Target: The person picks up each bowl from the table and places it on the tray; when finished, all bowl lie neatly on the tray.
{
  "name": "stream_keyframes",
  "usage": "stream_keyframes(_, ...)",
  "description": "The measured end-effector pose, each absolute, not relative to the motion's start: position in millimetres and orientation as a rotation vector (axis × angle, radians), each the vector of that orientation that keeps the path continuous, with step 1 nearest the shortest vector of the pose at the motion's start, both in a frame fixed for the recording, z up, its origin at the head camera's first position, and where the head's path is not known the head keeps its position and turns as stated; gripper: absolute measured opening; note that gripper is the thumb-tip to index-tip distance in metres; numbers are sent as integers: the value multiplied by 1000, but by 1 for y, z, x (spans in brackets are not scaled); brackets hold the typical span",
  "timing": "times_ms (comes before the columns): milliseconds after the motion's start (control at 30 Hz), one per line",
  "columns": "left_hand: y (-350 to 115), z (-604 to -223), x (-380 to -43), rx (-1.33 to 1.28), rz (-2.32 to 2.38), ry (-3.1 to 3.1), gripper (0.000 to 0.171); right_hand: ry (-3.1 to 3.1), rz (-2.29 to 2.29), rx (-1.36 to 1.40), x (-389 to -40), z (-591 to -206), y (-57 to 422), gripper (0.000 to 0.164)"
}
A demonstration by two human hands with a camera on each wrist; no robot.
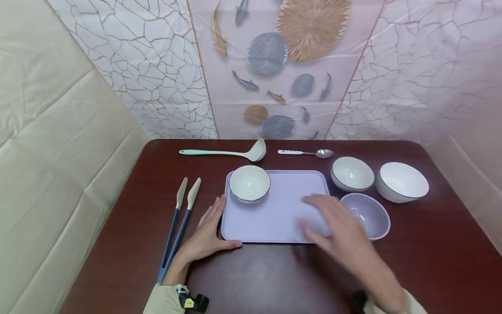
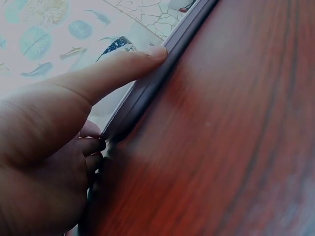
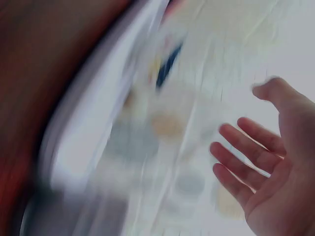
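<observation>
A lilac rectangular tray (image 1: 280, 218) lies on the table, with a white bowl with a dark rim (image 1: 249, 184) at its back left. My left hand (image 1: 208, 235) rests at the tray's front left corner, fingers stretched along the left side. Its thumb (image 2: 125, 66) lies on the front rim in the left wrist view. Over the tray's right part is my right hand (image 1: 341, 226), blurred, fingers spread and holding nothing. That hand (image 3: 275, 167) also shows loosely spread in the right wrist view. A lilac bowl (image 1: 378, 218) stands just right of the tray, partly hidden by the hand.
Tongs with blue handles (image 1: 179, 231) lie left of the tray. Behind it are a ladle with a mint handle (image 1: 219, 152) and a spoon (image 1: 306, 152). Two white bowls, one smooth (image 1: 353, 173) and one ribbed (image 1: 401, 182), stand at the back right. Fabric walls (image 1: 70, 174) surround the table.
</observation>
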State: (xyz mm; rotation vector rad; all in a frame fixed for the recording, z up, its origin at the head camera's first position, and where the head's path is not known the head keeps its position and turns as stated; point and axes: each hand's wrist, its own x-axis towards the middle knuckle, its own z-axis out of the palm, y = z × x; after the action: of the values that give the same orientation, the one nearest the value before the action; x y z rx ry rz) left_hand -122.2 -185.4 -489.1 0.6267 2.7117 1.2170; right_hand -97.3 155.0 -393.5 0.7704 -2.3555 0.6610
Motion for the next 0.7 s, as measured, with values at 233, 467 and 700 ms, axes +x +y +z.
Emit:
stream_keyframes(233, -180, -492, -121, 630, 1213, 2732, 126, -2435, 785, 66, -86, -392, 278, 54)
stream_keyframes(467, -182, -492, -119, 611, 1222, 2726, 127, -2569, 989, -316, -117, -426, 366, 110)
stream_keyframes(700, -181, -487, -118, 602, 1219, 2717, 127, -2667, 1013, -256, -147, -444, 386, 125)
